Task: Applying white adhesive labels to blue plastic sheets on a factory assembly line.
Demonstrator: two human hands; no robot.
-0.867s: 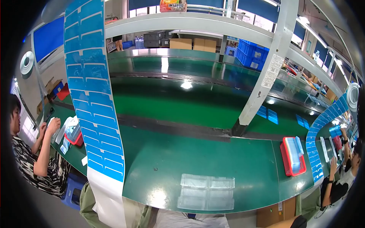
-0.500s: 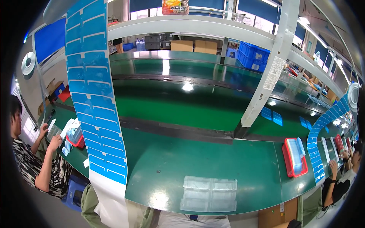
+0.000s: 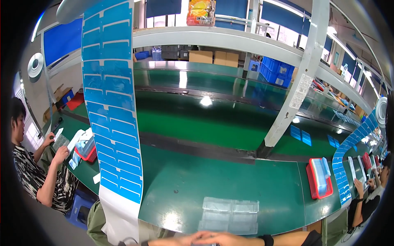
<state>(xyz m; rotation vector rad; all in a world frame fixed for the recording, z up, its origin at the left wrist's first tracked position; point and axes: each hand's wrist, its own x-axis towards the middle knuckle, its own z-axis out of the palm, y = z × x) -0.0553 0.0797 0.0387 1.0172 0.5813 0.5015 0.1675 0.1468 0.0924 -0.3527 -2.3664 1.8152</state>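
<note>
At the lower edge my left hand and my right hand meet in front of my body, just short of the table edge. The left is smeared by motion, so its fingers cannot be read. The right hand's fingers are bent together over the left; what lies under them is cut off by the picture's edge. Close beyond the hands, clear plastic sheets with a cross-shaped seam lie flat on the green table. A long strip of blue film pieces on white backing hangs down left of them.
A red basket of blue-and-clear pieces stands at right, beside another blue strip. A grey post rises behind the table. One person works at left, another at right. A green conveyor runs behind.
Both my hands have come into view at the lower edge and met there. The whole scene has shifted slightly down and right in the picture. The plastic sheets have stayed on the table.
</note>
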